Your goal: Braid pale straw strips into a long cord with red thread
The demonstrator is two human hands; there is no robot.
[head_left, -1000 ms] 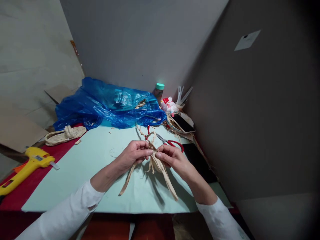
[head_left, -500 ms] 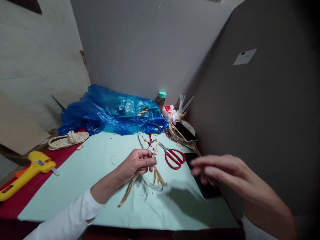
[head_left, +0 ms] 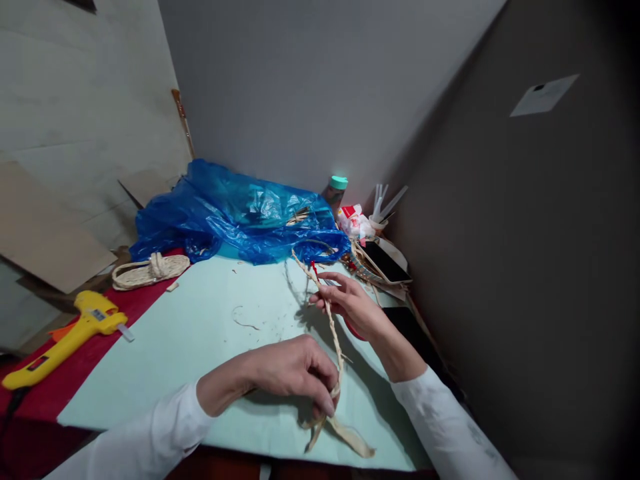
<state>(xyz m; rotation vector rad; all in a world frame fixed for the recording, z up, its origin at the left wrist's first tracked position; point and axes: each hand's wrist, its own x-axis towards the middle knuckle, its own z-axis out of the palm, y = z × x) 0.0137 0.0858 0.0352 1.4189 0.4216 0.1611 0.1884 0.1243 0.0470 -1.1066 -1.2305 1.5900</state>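
Before the blue bag [head_left: 235, 213], the right hand [head_left: 350, 303], returned over the scissors [head_left: 351, 329], and the left hand [head_left: 295, 372] pinch the braid [head_left: 332, 327], now stretched

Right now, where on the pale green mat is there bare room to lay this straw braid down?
The pale green mat is bare between the coiled straw rope, the crumpled blue plastic bag and your left hand on the straw braid, bar small scraps. The far right corner by the black phone is crowded.
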